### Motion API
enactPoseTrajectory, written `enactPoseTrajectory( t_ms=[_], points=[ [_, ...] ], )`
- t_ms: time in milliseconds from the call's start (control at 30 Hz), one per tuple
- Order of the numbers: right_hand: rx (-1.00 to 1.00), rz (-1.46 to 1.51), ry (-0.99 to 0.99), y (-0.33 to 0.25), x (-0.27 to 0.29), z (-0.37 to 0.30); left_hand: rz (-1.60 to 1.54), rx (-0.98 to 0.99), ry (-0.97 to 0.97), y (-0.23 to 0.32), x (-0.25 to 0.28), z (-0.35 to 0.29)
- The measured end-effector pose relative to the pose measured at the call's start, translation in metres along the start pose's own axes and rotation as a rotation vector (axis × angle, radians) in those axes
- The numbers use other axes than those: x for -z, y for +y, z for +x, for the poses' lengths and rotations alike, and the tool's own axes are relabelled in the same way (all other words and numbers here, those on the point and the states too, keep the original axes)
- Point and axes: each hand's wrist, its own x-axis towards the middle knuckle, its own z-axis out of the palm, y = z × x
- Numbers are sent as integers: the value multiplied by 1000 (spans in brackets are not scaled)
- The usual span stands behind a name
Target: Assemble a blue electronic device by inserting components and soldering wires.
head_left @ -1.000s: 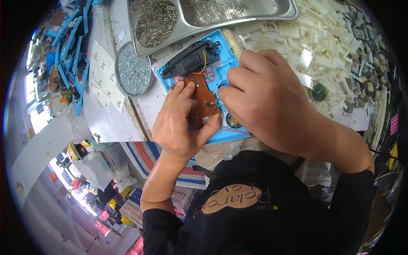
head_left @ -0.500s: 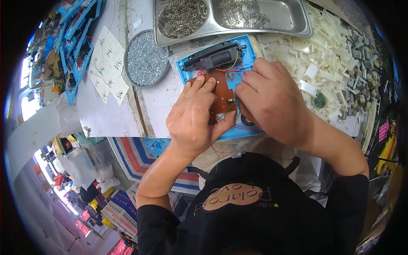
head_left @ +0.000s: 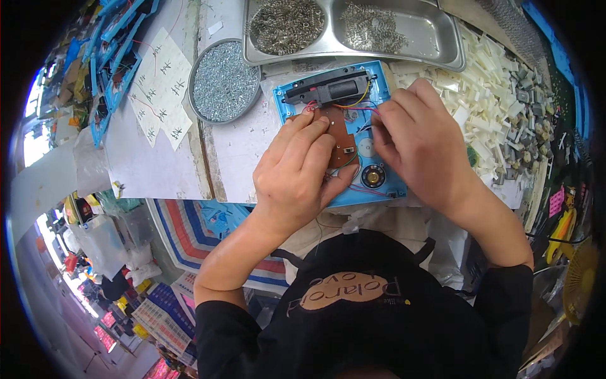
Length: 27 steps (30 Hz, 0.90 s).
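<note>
A blue plastic housing (head_left: 396,182) lies before me at the table's front edge. Inside it are a brown circuit board (head_left: 341,134), a black module (head_left: 341,90) along the far side and a small round speaker (head_left: 374,176) near the front right. My left hand (head_left: 293,161) grips the board, fingers over its left part and thumb at its near edge. My right hand (head_left: 421,148) is closed in a pinch over the housing's right side. Thin coloured wires (head_left: 361,108) run up to its fingers; what the fingertips hold is mostly hidden.
A round grey dish of small metal screws (head_left: 225,81) stands to the left. Behind the housing sits a steel tray (head_left: 353,52) with metal springs. White plastic parts (head_left: 483,95) are heaped at right. Marked paper sheets (head_left: 161,88) and blue housings (head_left: 113,76) lie far left.
My right hand has drawn back up and right from the board's edge, uncovering the speaker. My left hand stays on the board. The whole view has shifted slightly.
</note>
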Motion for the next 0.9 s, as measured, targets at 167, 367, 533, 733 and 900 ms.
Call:
enactPoseTrajectory(
  t_ms=[167,367,533,733,900],
  points=[
    [-26,78,21,13,44,-4,-105,56,-97,0,18,0],
    [-234,187,48,14,82,-47,-267,63,138,-8,25,-17],
    [-207,214,-23,1,66,-59,-266,105,118,0,29,-44],
    [2,211,-59,-22,14,-31,-341,306,92,11,23,-88],
    [43,209,-87,-23,5,-22,-414,521,5,27,12,-113]
  ],
)
